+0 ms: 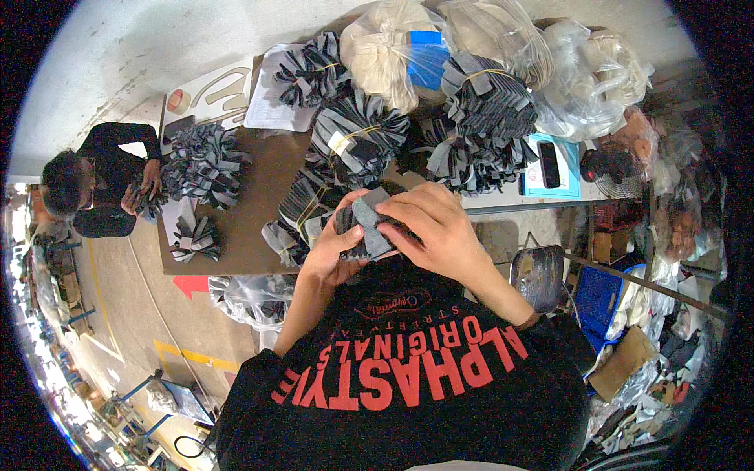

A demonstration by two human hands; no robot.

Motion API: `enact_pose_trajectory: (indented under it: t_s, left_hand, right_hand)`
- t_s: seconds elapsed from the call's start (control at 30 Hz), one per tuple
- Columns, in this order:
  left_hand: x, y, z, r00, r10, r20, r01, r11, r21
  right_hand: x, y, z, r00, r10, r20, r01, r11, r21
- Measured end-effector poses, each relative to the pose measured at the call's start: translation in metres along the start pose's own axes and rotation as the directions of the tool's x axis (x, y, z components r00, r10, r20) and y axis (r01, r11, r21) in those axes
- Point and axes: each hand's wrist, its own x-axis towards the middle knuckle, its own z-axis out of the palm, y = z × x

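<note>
My left hand (334, 247) is wrapped round a small stack of grey and black fabric pieces (367, 222), held up in front of my chest. Its thumb presses on the near face of the stack. The fingers of my right hand (436, 224) are bent over the stack's right side and touch its upper edge; the fingertips are partly hidden. Just left of my left hand, a tied bundle of dark fabric strips (305, 208) lies on the brown table (263, 161). Behind my hands sits another bundle (357, 137), bound with a yellow band.
More strip bundles (488, 98) are piled at the back, before clear bags of cream material (385, 51). A phone (548, 165) lies on a blue sheet at right, near a small fan (611, 171). A co-worker (106, 180) handles strips beside a loose heap (204, 165). A chair (538, 275) stands right.
</note>
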Motion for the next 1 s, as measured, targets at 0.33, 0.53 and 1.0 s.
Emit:
enact_pose_trajectory:
  t_s: [0.33,0.53,1.0]
  left_hand:
    - [-0.004,0.000,0.017,0.999,0.040,0.014,-0.037,0.984,-0.173]
    - [0.004,-0.007,0.012,0.967,0.254,-0.011,-0.255,0.966,-0.046]
    - [-0.003,-0.007,0.007,0.948,0.317,0.038,-0.319,0.931,0.175]
  right_hand:
    - [0.002,-0.005,-0.004,0.952,0.148,-0.268,-0.166,0.985,-0.047]
    - [-0.004,-0.026,-0.001,0.937,0.295,-0.186,-0.300,0.954,0.004]
    - [-0.002,-0.034,0.009,0.977,0.184,-0.112,-0.181,0.983,0.033]
